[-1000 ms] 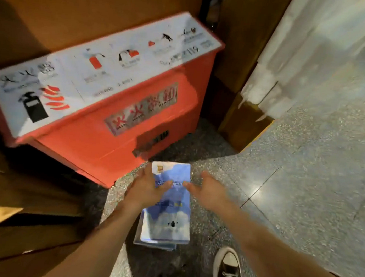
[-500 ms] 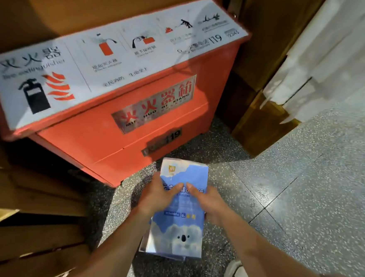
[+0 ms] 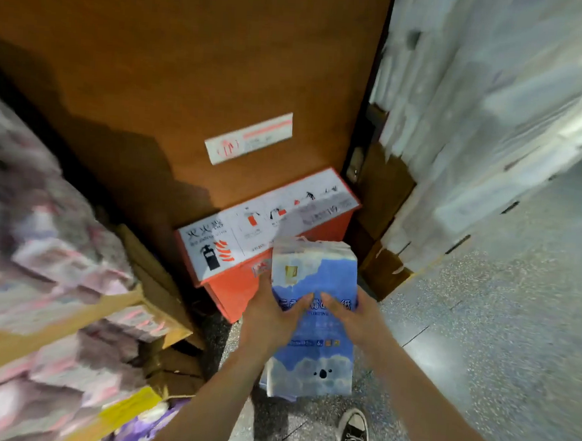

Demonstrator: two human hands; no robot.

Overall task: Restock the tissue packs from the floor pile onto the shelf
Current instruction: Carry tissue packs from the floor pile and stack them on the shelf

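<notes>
A blue and white tissue pack (image 3: 311,359) with a small koala print is held up off the floor in front of me. My left hand (image 3: 272,317) grips its left side with the thumb across the printed face. My right hand (image 3: 351,319) grips the right side the same way, thumbs nearly meeting at the middle. More packs seem stacked under the top one, their edges showing at the bottom. At the left, blurred wooden shelves (image 3: 69,311) hold pink and purple tissue packs (image 3: 59,262).
A red fire extinguisher box (image 3: 264,239) with a white printed lid stands against the brown wall (image 3: 190,58) just beyond the pack. White wrapped packs (image 3: 478,137) fill shelving at the right. Speckled grey floor (image 3: 482,319) spreads right; my black sneaker (image 3: 352,438) is below.
Both hands have lifted the tissue pack higher, and my view has swung up and left, bringing the left shelves and more of the brown wall into sight.
</notes>
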